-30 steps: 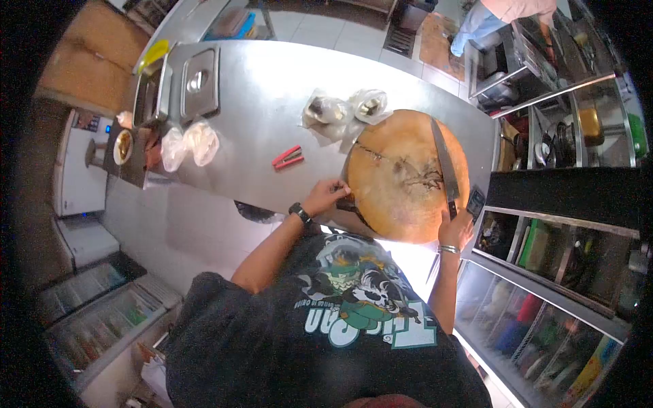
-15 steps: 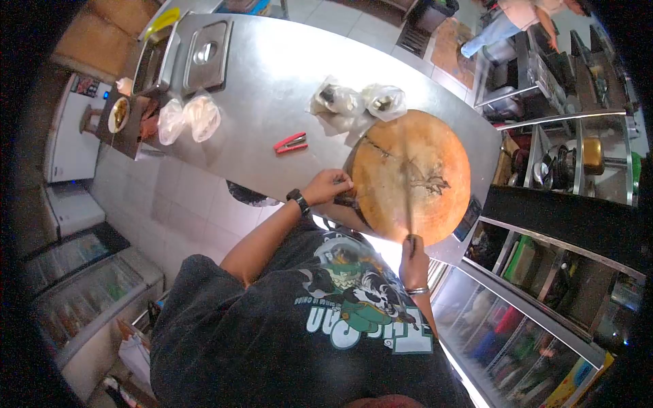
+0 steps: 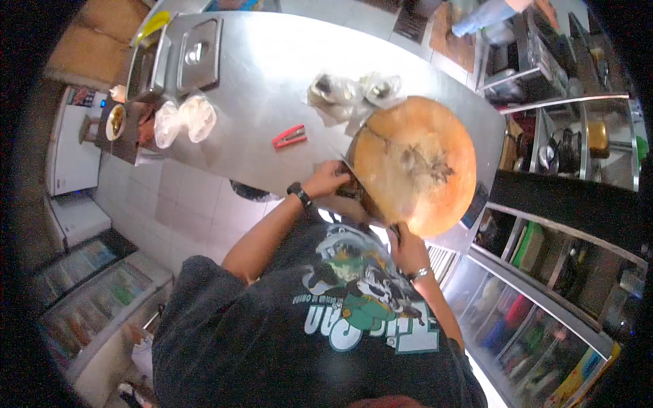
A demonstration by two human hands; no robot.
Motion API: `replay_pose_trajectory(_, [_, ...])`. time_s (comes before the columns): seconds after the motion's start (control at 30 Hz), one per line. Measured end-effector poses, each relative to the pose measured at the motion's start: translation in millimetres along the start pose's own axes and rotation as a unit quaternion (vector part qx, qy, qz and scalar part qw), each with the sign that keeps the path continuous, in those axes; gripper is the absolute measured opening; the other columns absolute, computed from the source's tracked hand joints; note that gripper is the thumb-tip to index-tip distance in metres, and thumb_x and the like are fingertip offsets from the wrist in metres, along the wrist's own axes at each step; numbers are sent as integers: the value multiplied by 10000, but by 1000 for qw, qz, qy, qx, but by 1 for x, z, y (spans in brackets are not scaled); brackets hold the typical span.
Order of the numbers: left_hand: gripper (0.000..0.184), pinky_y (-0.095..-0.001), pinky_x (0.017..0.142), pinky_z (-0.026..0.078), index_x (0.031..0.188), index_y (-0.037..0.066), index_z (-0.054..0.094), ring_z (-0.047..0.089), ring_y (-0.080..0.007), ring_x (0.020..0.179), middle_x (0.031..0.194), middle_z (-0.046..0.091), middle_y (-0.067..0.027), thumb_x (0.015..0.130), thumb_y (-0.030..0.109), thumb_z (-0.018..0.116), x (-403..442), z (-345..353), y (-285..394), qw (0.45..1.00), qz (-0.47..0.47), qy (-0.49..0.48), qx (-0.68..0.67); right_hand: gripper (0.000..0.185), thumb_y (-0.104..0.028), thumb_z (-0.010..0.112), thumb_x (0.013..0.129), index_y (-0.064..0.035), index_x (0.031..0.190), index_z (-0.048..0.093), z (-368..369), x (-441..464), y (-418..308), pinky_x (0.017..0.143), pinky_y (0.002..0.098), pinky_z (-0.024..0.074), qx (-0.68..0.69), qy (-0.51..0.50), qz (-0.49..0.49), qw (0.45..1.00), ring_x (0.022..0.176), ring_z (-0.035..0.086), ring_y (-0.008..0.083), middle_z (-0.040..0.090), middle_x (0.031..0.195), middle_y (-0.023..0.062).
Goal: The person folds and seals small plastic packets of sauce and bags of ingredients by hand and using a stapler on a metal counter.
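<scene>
Your right hand (image 3: 411,251) encloses the knife handle (image 3: 396,235), presumably for control. Your left hand (image 3: 326,179) curls beside the chopping block (image 3: 442,139); its contents cannot be determined.

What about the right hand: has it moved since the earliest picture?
Yes. Against the round chopping board, the right hand has moved left, from beside the board's near-right edge to the middle of its near edge.

Right grip (image 3: 409,254) closed around a dark knife handle (image 3: 396,235); blade (image 3: 371,196) blurred, slanting toward the left grip (image 3: 329,178); left grip curled beside the round wooden board (image 3: 415,149); red-and-metal tool (image 3: 290,136) ahead-left of the left grip on the metal surface (image 3: 248,115); clear plastic bags (image 3: 332,88) farther ahead, beside the board.
</scene>
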State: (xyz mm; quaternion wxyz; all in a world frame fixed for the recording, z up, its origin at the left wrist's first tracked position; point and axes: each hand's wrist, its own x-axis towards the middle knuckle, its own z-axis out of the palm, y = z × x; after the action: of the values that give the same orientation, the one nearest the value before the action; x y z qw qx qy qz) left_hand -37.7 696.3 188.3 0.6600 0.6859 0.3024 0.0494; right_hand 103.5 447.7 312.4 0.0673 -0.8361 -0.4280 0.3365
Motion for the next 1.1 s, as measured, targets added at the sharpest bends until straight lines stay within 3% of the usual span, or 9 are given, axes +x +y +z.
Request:
replay_pose_trajectory(0.1, [350, -353, 762, 533, 1046, -64, 677, 678, -228, 803, 930, 720, -194, 838, 213, 630, -6, 4, -1, 998, 49, 14, 27, 331, -383, 505, 986, -56, 1038, 505, 6, -2, 8, 664, 546, 505, 5, -1, 1, 1000, 762, 637, 466, 645, 793, 267])
replay_pose_trajectory(0.17, [346, -349, 753, 532, 1028, -70, 682, 675, -230, 786, 925, 720, -197, 835, 213, 631, -10, -1, 19, 998, -35, 1, 46, 336, -387, 509, 984, -56, 1040, 512, 5, 1, 11, 672, 550, 501, 14, 6, -16, 1000, 771, 638, 464, 645, 807, 272])
replay_pose_trajectory(0.3, [350, -344, 778, 528, 1025, -76, 685, 677, -223, 815, 950, 724, -191, 836, 216, 638, -5, -1, 7, 998, -59, -15, 7, 360, -418, 505, 983, -64, 1049, 515, 11, 3, 16, 678, 542, 504, 19, -6, -5, 1000, 787, 643, 454, 652, 819, 261])
replay_pose_trajectory(0.37, [337, -344, 696, 539, 1098, -12, 673, 647, -181, 699, 869, 708, -93, 878, 244, 670, 3, 3, -32, 991, 105, 8, 85, 368, -428, 495, 986, -67, 1053, 511, 13, 6, 18, 678, 538, 507, 13, -9, -5, 1000, 790, 646, 451, 656, 823, 257])
replay_pose_trajectory(0.4, [337, -344, 696, 539, 1098, -12, 673, 647, -181, 699, 869, 708, -93, 878, 244, 670, -1, 3, -21, 991, 104, 7, 84, 375, -437, 485, 989, -69, 1057, 508, 14, 4, 18, 678, 534, 509, 7, -16, -4, 1000, 792, 648, 447, 659, 826, 254])
replay_pose_trajectory(0.47, [345, -339, 824, 516, 1032, -73, 688, 666, -184, 874, 970, 729, -171, 822, 200, 661, -8, -1, 15, 999, -21, -14, 21, 382, -443, 478, 992, -67, 1049, 503, 11, 3, 15, 675, 534, 512, -1, -13, -1, 1000, 789, 651, 447, 660, 824, 253])
replay_pose_trajectory(0.7, [362, -342, 810, 519, 1058, -74, 676, 677, -206, 883, 998, 727, -178, 808, 187, 664, -4, 2, -1, 998, -36, -14, 52, 396, -454, 483, 989, -61, 1040, 503, 13, -1, 18, 646, 534, 523, -16, -25, 7, 1000, 748, 658, 450, 662, 793, 246])
replay_pose_trajectory(0.8, [350, -351, 772, 520, 1011, -73, 680, 676, -209, 834, 928, 725, -177, 800, 205, 669, -2, 9, -16, 998, 34, 42, 30, 396, -454, 488, 988, -62, 1041, 506, 18, -3, 23, 635, 530, 527, -27, -21, 5, 999, 737, 662, 444, 665, 792, 243])
replay_pose_trajectory(1.1, [332, -365, 773, 515, 1042, -19, 687, 643, -163, 832, 900, 721, -124, 820, 228, 683, -4, 0, -12, 994, -54, -18, 95, 433, -482, 477, 987, -54, 1047, 501, 19, -3, 22, 613, 548, 520, -28, -29, 17, 999, 734, 663, 448, 662, 778, 252])
